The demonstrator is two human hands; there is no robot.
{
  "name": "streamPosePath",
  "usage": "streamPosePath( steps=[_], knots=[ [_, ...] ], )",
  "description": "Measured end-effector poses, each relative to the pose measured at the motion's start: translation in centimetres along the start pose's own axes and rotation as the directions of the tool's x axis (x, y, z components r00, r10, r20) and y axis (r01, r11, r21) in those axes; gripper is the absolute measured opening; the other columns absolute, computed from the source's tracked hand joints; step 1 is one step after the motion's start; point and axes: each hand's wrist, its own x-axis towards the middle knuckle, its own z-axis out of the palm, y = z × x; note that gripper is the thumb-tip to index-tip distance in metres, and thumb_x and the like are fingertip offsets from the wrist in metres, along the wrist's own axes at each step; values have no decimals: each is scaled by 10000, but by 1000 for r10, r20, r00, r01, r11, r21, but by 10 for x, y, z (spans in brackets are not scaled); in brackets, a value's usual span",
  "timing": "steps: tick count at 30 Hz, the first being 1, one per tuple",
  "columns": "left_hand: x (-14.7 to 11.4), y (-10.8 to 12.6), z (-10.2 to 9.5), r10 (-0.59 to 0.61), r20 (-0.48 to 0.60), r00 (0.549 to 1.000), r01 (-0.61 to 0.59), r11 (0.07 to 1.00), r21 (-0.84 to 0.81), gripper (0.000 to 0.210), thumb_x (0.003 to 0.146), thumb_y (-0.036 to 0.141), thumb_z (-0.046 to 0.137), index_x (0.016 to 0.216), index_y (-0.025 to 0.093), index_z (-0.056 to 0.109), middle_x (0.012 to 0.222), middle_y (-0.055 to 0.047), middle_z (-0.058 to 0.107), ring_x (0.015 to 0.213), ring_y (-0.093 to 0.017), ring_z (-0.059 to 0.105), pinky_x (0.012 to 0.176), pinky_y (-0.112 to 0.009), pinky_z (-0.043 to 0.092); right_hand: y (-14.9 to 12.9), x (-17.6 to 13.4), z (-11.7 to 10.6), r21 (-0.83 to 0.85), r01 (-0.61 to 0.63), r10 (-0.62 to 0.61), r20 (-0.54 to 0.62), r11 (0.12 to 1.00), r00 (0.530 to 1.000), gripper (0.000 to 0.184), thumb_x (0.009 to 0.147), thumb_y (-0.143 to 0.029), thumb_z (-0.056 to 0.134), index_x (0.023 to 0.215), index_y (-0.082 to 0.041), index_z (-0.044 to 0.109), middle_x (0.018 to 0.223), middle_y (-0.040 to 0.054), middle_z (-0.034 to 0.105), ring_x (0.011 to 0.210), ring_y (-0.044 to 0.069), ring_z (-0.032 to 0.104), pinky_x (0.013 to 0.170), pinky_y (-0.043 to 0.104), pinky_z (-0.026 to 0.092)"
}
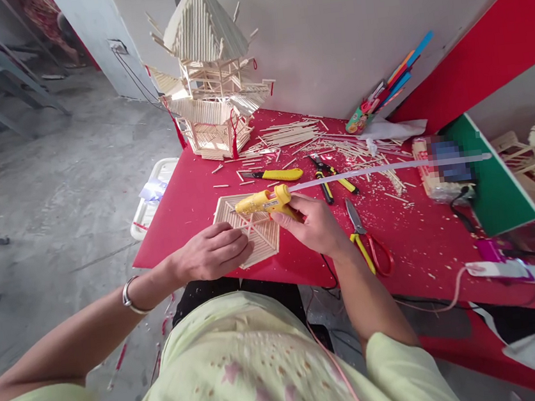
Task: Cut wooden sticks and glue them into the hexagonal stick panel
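In the head view, a red surface (426,237) runs along a wall, and a hexagonal panel of thin pale sticks (268,242) lies flat at its near edge, not far from the near left corner. The right hand (317,225) has its fingers wrapped around the grip of a yellow glue gun (260,201), whose nozzle points left, above the panel; a long translucent glue stick (365,171) juts from its back. The left hand (213,250) is over the panel's near left part, fingers curled inward and bunched together; whether they pinch anything, I cannot tell. Beyond the panel lie a yellow cutter knife (282,175) and black-and-yellow pliers (325,189), with shears (355,216) with one yellow and one red handle to the right, toward the near edge. A tiered stick pagoda (204,34) stands at the far left corner, red tassels hanging from it. Loose sticks (289,135) are scattered along the far edge, up to a container of pens (357,119) by the wall.
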Motion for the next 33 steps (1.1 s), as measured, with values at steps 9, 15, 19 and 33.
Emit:
streamPosePath(
  steps=[9,15,19,33],
  knots=[
    [-17,-9,-1,-193,-31,981,192,980,-54,340,942,103,715,1257,231,705,1087,-69,772,1054,-202,730,936,-373,584,13,-32,-23,-73,-100,89,-144,992,986,354,980,-550,678,1103,-238,792,1070,70,790,908,237,718,787,331,556],
    [-13,-9,0,-197,-60,978,196,980,-35,378,933,98,728,1286,232,705,1058,-64,778,1028,-204,727,897,-368,583,16,-36,-14,9,-107,107,-116,994,988,367,986,-553,668,1090,-219,781,1025,66,776,870,212,696,755,308,536],
    [-15,-8,-2,-212,-64,975,211,977,-27,400,901,83,764,1279,203,709,1055,-83,784,1027,-219,727,895,-382,582,29,-35,-14,6,-150,148,-194,989,970,403,977,-599,661,1002,-211,767,920,54,765,811,203,673,717,301,509],
    [-27,-10,-1,-249,-76,966,251,968,20,339,952,117,706,1268,240,695,1090,-77,784,1003,-223,736,863,-400,604,30,-38,-11,-39,-144,130,-244,989,961,380,984,-592,652,976,-225,747,923,53,759,821,208,674,733,318,496]
  ],
)
